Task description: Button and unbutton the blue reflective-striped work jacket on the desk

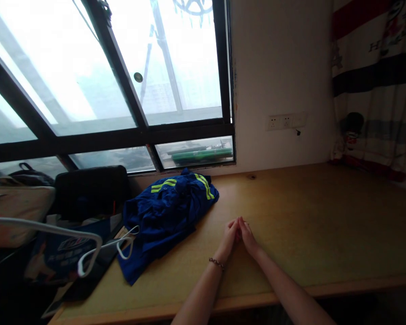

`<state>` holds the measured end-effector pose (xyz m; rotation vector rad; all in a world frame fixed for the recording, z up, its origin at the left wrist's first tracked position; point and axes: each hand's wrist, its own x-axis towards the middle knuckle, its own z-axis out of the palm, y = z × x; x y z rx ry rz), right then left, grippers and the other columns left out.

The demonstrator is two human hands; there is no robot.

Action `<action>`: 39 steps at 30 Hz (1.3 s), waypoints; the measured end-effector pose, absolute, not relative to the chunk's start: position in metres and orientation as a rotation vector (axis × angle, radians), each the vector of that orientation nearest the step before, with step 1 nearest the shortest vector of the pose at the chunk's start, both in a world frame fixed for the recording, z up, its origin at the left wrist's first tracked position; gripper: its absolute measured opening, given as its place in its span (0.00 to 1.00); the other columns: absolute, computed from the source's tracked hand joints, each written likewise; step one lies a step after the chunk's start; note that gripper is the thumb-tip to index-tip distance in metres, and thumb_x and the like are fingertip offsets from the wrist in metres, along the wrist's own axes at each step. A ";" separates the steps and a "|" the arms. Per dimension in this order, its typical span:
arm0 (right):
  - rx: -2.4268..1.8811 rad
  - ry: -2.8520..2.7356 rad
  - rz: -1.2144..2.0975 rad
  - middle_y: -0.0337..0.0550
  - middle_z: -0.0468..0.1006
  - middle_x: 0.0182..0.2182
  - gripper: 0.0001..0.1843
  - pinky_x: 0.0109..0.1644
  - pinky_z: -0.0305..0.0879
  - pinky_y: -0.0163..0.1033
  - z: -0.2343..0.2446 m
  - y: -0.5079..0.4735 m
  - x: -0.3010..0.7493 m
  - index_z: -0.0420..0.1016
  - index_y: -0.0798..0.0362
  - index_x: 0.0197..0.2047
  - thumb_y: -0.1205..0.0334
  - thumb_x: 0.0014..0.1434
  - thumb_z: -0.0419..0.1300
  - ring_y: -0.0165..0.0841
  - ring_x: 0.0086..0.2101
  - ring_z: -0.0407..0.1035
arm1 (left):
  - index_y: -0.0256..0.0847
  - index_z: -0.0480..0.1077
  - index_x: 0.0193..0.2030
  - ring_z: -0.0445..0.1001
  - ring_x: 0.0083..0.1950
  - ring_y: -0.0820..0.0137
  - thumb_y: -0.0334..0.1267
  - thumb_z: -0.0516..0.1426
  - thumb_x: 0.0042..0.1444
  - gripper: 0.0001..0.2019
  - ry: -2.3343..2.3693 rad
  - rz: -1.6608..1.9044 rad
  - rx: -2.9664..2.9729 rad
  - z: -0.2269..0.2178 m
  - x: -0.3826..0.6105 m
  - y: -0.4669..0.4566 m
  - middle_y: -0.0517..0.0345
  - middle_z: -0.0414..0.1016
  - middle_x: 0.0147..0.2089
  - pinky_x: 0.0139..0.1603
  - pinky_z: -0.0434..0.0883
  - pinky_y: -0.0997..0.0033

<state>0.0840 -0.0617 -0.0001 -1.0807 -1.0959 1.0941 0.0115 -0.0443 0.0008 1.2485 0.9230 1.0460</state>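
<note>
My left hand [230,234], with a beaded bracelet [217,263] at its wrist, rests on the wooden table [291,225]. It meets my right hand [247,235] at the fingertips and thumbs. Both hands are closed, fingers curled and pressed together; no object shows between them, though the space between the palms is partly hidden. To the left of the hands, apart from them, a crumpled blue garment [165,212] with yellow-green reflective stripes lies on the table.
A white curved cable or tube [47,225] crosses the left side, before a printed blue bag [67,243] and a black case [91,189]. Behind the table are a dark-framed window [144,131] and wall sockets [280,122]. A patterned curtain [375,104] hangs at right.
</note>
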 end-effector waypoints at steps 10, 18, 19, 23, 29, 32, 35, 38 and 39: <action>-1.119 -1.405 1.050 0.34 0.55 0.08 0.31 0.17 0.45 0.31 -0.005 -0.063 0.088 0.56 0.52 0.11 0.36 0.52 0.44 0.23 0.13 0.52 | 0.32 0.72 0.38 0.66 0.22 0.76 0.49 0.51 0.48 0.21 0.873 1.005 1.226 -0.002 0.008 -0.048 0.49 0.74 0.35 0.16 0.55 0.80; -1.099 -1.461 1.030 0.34 0.57 0.07 0.33 0.17 0.48 0.31 -0.008 -0.064 0.090 0.56 0.52 0.09 0.37 0.53 0.43 0.24 0.12 0.54 | 0.33 0.71 0.40 0.68 0.24 0.74 0.48 0.51 0.47 0.20 0.893 0.970 1.215 -0.004 0.007 -0.051 0.48 0.74 0.37 0.15 0.53 0.81; -1.096 -1.464 1.027 0.34 0.57 0.07 0.32 0.17 0.48 0.31 -0.009 -0.064 0.090 0.56 0.52 0.09 0.37 0.53 0.43 0.24 0.12 0.55 | 0.33 0.70 0.40 0.68 0.24 0.74 0.48 0.51 0.47 0.20 0.888 0.970 1.216 -0.005 0.007 -0.051 0.48 0.74 0.37 0.15 0.53 0.81; -1.084 -1.477 0.993 0.34 0.57 0.07 0.32 0.18 0.50 0.30 -0.009 -0.064 0.091 0.57 0.52 0.09 0.40 0.54 0.44 0.24 0.12 0.55 | 0.33 0.71 0.39 0.68 0.24 0.74 0.49 0.52 0.47 0.21 0.889 0.964 1.211 -0.004 0.008 -0.051 0.48 0.74 0.37 0.15 0.53 0.81; -1.084 -1.501 0.966 0.35 0.58 0.07 0.32 0.18 0.50 0.31 -0.007 -0.064 0.092 0.59 0.52 0.09 0.41 0.55 0.44 0.24 0.12 0.56 | 0.33 0.71 0.41 0.66 0.22 0.76 0.50 0.52 0.46 0.22 0.909 0.955 1.211 -0.001 0.007 -0.052 0.48 0.74 0.36 0.14 0.51 0.81; -1.085 -1.505 0.971 0.35 0.59 0.07 0.31 0.18 0.50 0.31 -0.005 -0.066 0.092 0.59 0.52 0.10 0.42 0.56 0.44 0.25 0.12 0.57 | 0.33 0.71 0.41 0.64 0.20 0.77 0.51 0.51 0.47 0.23 0.907 0.943 1.202 -0.001 0.007 -0.051 0.48 0.74 0.35 0.14 0.52 0.80; -1.093 -1.503 0.965 0.35 0.58 0.07 0.32 0.18 0.50 0.31 -0.004 -0.066 0.092 0.58 0.52 0.09 0.41 0.56 0.44 0.25 0.12 0.56 | 0.32 0.71 0.41 0.65 0.20 0.77 0.51 0.51 0.46 0.24 0.904 0.934 1.191 -0.002 0.007 -0.050 0.48 0.74 0.34 0.14 0.52 0.80; -1.095 -1.498 0.966 0.35 0.58 0.07 0.32 0.18 0.50 0.31 -0.005 -0.066 0.092 0.58 0.52 0.09 0.40 0.55 0.43 0.25 0.12 0.56 | 0.32 0.71 0.40 0.65 0.20 0.77 0.50 0.52 0.46 0.22 0.893 0.932 1.199 -0.004 0.008 -0.049 0.48 0.73 0.36 0.13 0.51 0.81; -1.097 -1.496 0.965 0.35 0.58 0.07 0.32 0.18 0.51 0.31 -0.005 -0.066 0.092 0.58 0.52 0.09 0.40 0.55 0.43 0.25 0.12 0.56 | 0.33 0.71 0.40 0.65 0.21 0.77 0.49 0.52 0.46 0.22 0.888 0.935 1.201 -0.005 0.007 -0.049 0.48 0.73 0.36 0.13 0.51 0.81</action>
